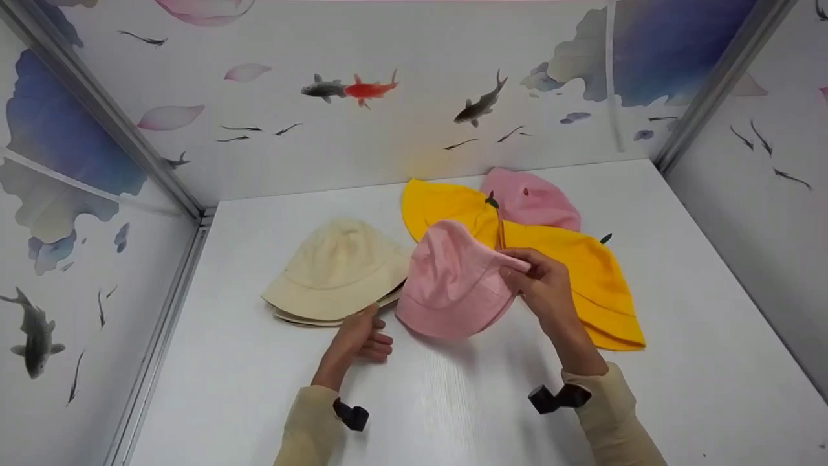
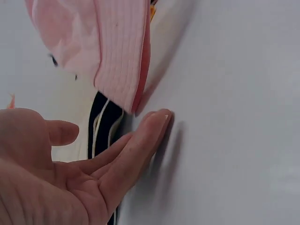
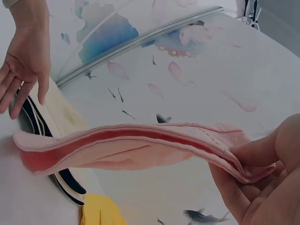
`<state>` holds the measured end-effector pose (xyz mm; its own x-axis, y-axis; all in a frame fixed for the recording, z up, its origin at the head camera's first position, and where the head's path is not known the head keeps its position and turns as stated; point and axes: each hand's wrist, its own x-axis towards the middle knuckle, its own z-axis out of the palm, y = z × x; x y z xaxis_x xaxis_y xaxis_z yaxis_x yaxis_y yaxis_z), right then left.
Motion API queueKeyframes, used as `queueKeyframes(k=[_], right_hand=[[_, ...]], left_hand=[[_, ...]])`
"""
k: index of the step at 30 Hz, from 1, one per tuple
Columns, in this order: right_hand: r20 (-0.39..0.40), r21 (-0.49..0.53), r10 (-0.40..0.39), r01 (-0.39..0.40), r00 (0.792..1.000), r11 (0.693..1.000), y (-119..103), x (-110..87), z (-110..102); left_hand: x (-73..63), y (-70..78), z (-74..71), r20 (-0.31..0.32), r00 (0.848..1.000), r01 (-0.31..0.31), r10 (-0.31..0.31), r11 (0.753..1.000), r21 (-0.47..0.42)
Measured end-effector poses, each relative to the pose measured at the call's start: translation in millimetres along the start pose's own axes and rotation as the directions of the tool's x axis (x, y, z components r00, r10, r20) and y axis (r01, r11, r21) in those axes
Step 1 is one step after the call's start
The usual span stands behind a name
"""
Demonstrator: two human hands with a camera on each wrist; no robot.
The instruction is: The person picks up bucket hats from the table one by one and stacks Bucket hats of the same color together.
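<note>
My right hand (image 1: 546, 285) pinches the brim of a pink bucket hat (image 1: 449, 278), thumb on one side and fingers on the other. In the right wrist view the pink hat hangs folded flat, its darker pink lining showing along the brim. My left hand (image 1: 359, 336) is beside the near brim of the stacked cream bucket hats (image 1: 343, 265), its fingers extended and nothing held. Dark lining shows between the cream brims in both wrist views. In the left wrist view the pink hat's brim hangs just past the left fingertips (image 2: 159, 117).
Two yellow hats with leaf-like tabs, one farther back (image 1: 440, 204) and one nearer (image 1: 576, 265), lie behind and right of the held hat. Another pink hat (image 1: 533, 200) lies against the back wall (image 1: 388, 142). Painted panels enclose the white table (image 1: 427, 414) on three sides.
</note>
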<state>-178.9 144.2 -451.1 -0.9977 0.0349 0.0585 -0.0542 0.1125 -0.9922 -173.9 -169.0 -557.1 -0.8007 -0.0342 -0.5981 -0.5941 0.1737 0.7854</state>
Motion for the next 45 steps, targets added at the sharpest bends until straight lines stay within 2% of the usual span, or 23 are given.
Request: queueKeyframes(k=[2, 5, 8, 10, 12, 15, 18, 21, 28, 34, 40, 42, 45], right_hand=[[0.005, 0.001, -0.021, 0.021, 1.0, 1.0, -0.4, -0.5, -1.6], [0.02, 0.006, -0.061, 0.06, 0.998, 0.998, 0.5, -1.3, -4.1], [0.035, 0.02, -0.095, 0.094, 0.995, 0.995, 1.4, -2.2, -5.7], [0.043, 0.03, -0.105, 0.103, 0.994, 0.994, 1.2, -2.8, -5.8], [0.055, 0.037, -0.111, 0.109, 0.992, 0.993, 0.2, -3.3, -5.5], [0.064, 0.049, -0.116, 0.113, 0.991, 0.992, -0.5, -3.4, -5.5], [0.068, 0.062, -0.112, 0.108, 0.991, 0.992, 0.2, -2.5, -6.6], [0.075, 0.076, -0.099, 0.094, 0.992, 0.993, 2.0, -1.5, -8.9], [0.083, 0.102, -0.058, 0.049, 0.995, 0.994, 9.2, 0.6, -16.3], [0.077, 0.097, -0.004, -0.003, 0.997, 0.995, 19.7, -2.0, -20.9], [0.103, 0.103, 0.031, -0.042, 0.994, 0.994, 24.1, -4.2, -21.6], [0.108, 0.109, 0.04, -0.052, 0.993, 0.993, 24.9, -3.8, -22.6], [0.105, 0.122, 0.051, -0.063, 0.993, 0.991, 25.5, -3.2, -24.8]], left_hand=[[-1.3, 2.8, 11.5, 0.009, 1.0, -0.027, 0.027, 1.0, 0.011], [-1.2, 5.3, 25.7, 0.029, 0.997, -0.072, 0.073, 0.997, -0.027], [1.3, 6.4, 37.5, 0.073, 0.992, -0.09, 0.098, 0.99, -0.108], [2.5, 7.5, 44.0, 0.113, 0.988, -0.08, 0.104, 0.977, -0.195], [3.6, 8.3, 48.8, 0.159, 0.981, -0.057, 0.11, 0.952, -0.302], [4.9, 9.7, 53.3, 0.22, 0.968, -0.014, 0.124, 0.896, -0.444], [6.1, 10.2, 54.9, 0.255, 0.954, 0.005, 0.158, 0.842, -0.54], [6.2, 10.8, 55.9, 0.259, 0.95, 0.017, 0.176, 0.797, -0.604], [6.2, 3.4, 54.6, 0.236, 0.942, -0.022, 0.237, 0.748, -0.664], [7.5, -9.9, 49.1, 0.178, 0.946, -0.056, 0.269, 0.68, -0.731], [8.3, -14.8, 46.8, 0.151, 0.95, -0.063, 0.272, 0.643, -0.763], [8.1, -15.0, 47.3, 0.155, 0.948, -0.054, 0.279, 0.619, -0.784], [7.1, -13.5, 48.3, 0.172, 0.944, -0.02, 0.282, 0.567, -0.823]])
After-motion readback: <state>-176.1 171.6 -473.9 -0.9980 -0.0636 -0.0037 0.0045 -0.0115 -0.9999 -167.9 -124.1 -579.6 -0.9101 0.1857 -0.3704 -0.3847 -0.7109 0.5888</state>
